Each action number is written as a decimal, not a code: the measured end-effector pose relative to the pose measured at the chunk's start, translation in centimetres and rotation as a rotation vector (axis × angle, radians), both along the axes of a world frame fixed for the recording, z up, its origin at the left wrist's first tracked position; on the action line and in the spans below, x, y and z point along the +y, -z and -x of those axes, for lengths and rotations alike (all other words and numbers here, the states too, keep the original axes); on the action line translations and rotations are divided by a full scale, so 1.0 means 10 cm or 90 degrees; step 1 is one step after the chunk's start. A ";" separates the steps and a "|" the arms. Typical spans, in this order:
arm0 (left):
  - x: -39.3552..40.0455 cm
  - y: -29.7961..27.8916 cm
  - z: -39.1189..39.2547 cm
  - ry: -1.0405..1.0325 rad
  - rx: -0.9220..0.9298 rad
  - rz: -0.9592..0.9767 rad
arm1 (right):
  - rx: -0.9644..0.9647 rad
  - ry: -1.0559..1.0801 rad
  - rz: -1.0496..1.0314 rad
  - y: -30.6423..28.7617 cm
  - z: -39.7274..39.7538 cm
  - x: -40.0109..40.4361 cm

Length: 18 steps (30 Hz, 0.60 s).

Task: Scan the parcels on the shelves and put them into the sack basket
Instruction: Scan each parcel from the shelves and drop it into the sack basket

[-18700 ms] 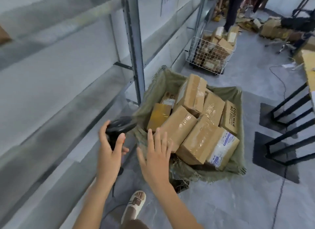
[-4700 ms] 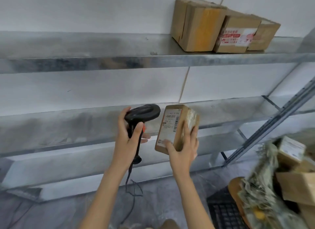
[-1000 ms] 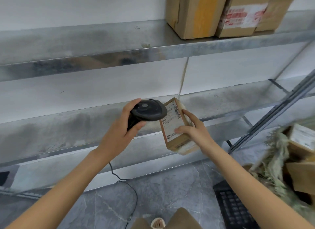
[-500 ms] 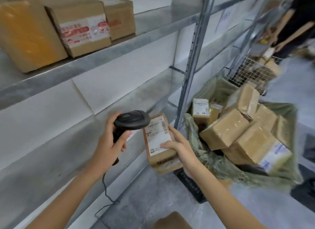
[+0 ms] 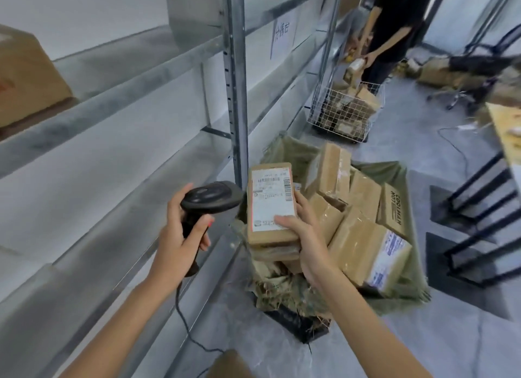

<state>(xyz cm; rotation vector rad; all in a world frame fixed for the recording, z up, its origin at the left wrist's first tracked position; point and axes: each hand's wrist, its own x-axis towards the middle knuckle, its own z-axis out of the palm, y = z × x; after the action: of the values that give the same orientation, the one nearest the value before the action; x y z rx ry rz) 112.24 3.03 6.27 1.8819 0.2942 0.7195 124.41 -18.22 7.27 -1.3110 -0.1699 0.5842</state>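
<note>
The sack basket (image 5: 411, 180), a frame lined with olive sacking on the floor beside the shelf upright, is the landmark here, and it is already heaped with taped brown parcels (image 5: 363, 253). Left of the basket run the metal shelves (image 5: 118, 76); one more box (image 5: 25, 76) shows on the upper shelf at the far left edge. Well beyond the basket a wire cart (image 5: 345, 115) stands with another person (image 5: 394, 25) behind it.

Over the basket's near left corner, the parcel in hand (image 5: 270, 205) is held label up. The right hand (image 5: 306, 231) clamps it, thumb on the label's lower edge and fingers wrapped along the right side. Just left of the parcel, the left hand (image 5: 180, 236) is closed round the grip of the black scanner (image 5: 211, 198), whose head all but touches the parcel's left edge.

The step in hand looks like the scan-to-drop handover. The next move probably calls for carrying the parcel rightward over the heap and releasing it low, where it will not slide off, then turning back to the shelves.
</note>
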 end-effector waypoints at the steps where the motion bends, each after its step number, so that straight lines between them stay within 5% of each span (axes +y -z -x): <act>1: 0.01 -0.01 -0.11 0.004 -0.004 0.004 | -0.002 0.025 0.000 0.00 -0.15 0.01; 18: 0.50 0.08 -2.20 0.169 0.033 0.086 | -0.007 0.175 0.178 0.28 -1.91 0.80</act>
<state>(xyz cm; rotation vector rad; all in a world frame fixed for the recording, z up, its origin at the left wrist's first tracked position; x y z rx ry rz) 134.20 8.00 5.43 1.7703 0.1183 0.4612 143.51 -10.26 4.44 -1.5769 0.0874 0.3740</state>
